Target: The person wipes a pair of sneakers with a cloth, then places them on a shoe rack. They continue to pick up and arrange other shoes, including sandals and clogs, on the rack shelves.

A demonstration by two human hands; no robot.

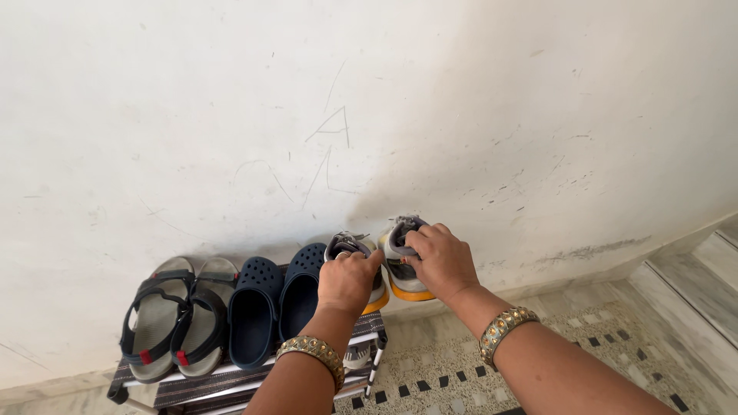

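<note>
My left hand (346,278) grips the heel of a grey sneaker with an orange sole (355,247) at the right end of a shoe rack's top shelf (231,372). My right hand (440,260) grips the matching grey and orange sneaker (399,270), held just past the rack's right end against the white wall. Both wrists wear gold bangles. On the same shelf, left of my hands, sit a pair of navy perforated clogs (269,307) and a pair of grey strap sandals with red tabs (173,319).
A scuffed, scratched white wall (369,115) rises directly behind the rack. Patterned speckled floor tiles (453,369) lie below right, with a marble step (692,284) at the far right. A lower rack shelf holds another shoe, mostly hidden.
</note>
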